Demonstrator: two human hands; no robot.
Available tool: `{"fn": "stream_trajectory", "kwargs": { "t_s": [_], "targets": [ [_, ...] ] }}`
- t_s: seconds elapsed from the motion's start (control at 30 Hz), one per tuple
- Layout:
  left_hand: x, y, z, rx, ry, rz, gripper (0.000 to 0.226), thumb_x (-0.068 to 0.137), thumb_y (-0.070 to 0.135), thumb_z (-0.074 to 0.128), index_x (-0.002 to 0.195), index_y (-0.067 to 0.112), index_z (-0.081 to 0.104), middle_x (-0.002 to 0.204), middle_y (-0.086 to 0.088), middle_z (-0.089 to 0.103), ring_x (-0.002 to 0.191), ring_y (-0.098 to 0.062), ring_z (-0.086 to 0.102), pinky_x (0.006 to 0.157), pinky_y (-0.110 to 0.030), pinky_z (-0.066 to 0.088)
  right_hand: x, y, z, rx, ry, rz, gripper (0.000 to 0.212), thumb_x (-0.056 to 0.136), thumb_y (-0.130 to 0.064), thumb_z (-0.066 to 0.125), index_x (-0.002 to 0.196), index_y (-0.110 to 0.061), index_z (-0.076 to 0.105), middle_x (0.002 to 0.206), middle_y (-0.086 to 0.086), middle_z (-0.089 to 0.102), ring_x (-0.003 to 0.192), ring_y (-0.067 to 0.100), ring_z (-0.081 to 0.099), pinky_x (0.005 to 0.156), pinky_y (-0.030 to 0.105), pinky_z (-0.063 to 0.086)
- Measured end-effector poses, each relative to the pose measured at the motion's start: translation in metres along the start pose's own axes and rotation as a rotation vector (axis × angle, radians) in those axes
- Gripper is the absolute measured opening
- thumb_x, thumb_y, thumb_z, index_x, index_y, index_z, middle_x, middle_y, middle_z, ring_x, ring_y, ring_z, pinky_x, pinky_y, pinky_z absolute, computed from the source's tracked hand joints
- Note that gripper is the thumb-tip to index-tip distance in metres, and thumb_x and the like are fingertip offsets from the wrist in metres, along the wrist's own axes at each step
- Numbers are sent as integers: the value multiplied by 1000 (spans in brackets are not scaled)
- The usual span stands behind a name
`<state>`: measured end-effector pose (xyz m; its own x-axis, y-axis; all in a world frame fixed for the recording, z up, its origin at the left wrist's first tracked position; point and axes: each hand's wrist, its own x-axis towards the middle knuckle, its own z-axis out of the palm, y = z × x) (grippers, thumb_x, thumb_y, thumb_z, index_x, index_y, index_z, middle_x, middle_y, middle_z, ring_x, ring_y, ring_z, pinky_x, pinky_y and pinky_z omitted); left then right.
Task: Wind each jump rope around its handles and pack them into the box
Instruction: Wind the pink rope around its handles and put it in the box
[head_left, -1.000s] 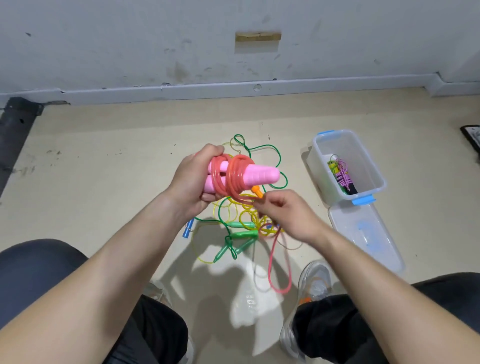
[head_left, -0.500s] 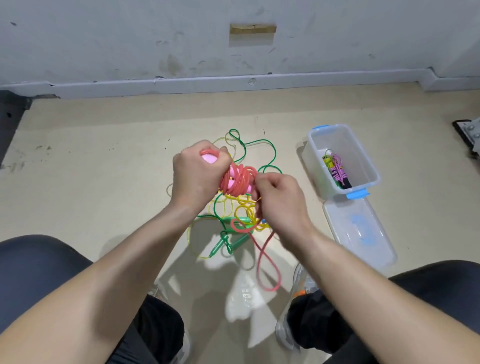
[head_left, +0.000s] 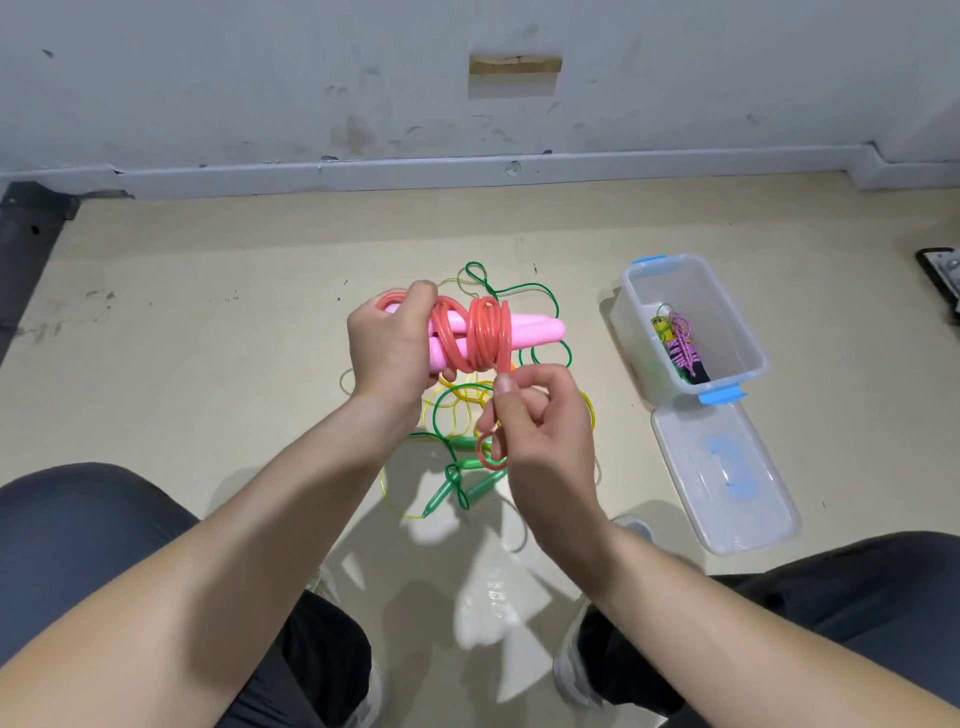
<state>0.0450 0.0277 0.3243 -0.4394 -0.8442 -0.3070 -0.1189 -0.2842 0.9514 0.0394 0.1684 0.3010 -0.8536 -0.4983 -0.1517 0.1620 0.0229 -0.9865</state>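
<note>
No readable labels or writing; left hand (head_left: 392, 343) clamped around pink handles (head_left: 535, 330), held above the floor tangle; red rope (head_left: 485, 332) coiled around them; right hand (head_left: 540, 431) pinches the rope's loose end, fingers curled; open box (head_left: 727, 312) to the right, lid (head_left: 727, 473) beside it.

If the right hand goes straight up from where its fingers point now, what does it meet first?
Probably the coiled red rope wound around the pink plastic handles, just above the right hand; depth is uncertain.

No readable text, labels or numbers.
</note>
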Motion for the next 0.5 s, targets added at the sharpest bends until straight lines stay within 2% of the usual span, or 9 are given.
{"fn": "stream_trajectory", "kwargs": {
  "t_s": [0.07, 0.13, 0.17, 0.27, 0.33, 0.37, 0.43, 0.5],
  "targets": [
    [2, 4, -3, -64, -95, -105, 24, 93, 19, 56, 71, 11, 54, 48, 0, 55, 33, -20, 45, 38, -16, 29, 11, 4, -11, -13, -144, 76, 42, 96, -46, 63, 78, -10, 51, 55, 4, 50, 53, 19, 41, 56, 32, 35],
    [9, 9, -9, -58, -225, -156, 27, 96, 21, 54, 71, 12, 52, 46, 1, 48, 31, -16, 40, 36, -13, 24, 26, 4, -25, -144, -284, 121, 59, 83, -65, 68, 66, -11, 51, 55, 4, 43, 55, 17, 36, 56, 34, 30],
    [9, 10, -12, -40, -288, -169, 27, 97, 21, 54, 71, 12, 51, 45, 1, 46, 30, -15, 38, 36, -12, 24, 35, 3, -33, -224, -326, 119, 59, 74, -67, 73, 62, -14, 53, 56, 3, 40, 57, 17, 33, 57, 36, 27],
    [4, 9, -13, 22, -479, -182, 30, 99, 18, 51, 70, 11, 50, 43, 2, 47, 28, -14, 39, 34, -12, 26, 58, -7, -56, -523, -437, 5, 39, 62, -47, 83, 68, -14, 63, 59, -8, 41, 60, 9, 35, 57, 31, 29],
    [1, 5, -12, 153, -578, -131, 34, 99, 15, 50, 66, 12, 51, 44, 2, 52, 30, -16, 42, 36, -15, 29, 67, -14, -66, -734, -540, -71, 24, 67, -25, 84, 69, -13, 63, 58, -11, 45, 60, 4, 37, 58, 27, 33],
    [1, 2, -13, 229, -614, -93, 36, 99, 14, 51, 63, 13, 53, 45, 2, 53, 32, -18, 43, 39, -19, 31, 71, -18, -70, -766, -616, -64, 18, 71, -15, 82, 68, -17, 64, 57, -10, 50, 58, 2, 40, 57, 26, 34],
    [2, -1, -14, 363, -631, -15, 40, 97, 13, 56, 57, 17, 57, 47, 0, 57, 38, -22, 46, 47, -25, 34, 76, -23, -79, -778, -735, 0, 13, 78, -12, 81, 75, -21, 72, 64, -1, 64, 60, 3, 50, 58, 27, 41],
    [3, -4, -14, 456, -605, 46, 36, 96, 12, 60, 60, 12, 60, 52, -4, 63, 41, -22, 52, 49, -28, 40, 80, -27, -83, -916, -711, -39, 6, 83, -22, 81, 82, -23, 75, 71, -2, 70, 64, 7, 60, 64, 30, 49]
  ]
}}
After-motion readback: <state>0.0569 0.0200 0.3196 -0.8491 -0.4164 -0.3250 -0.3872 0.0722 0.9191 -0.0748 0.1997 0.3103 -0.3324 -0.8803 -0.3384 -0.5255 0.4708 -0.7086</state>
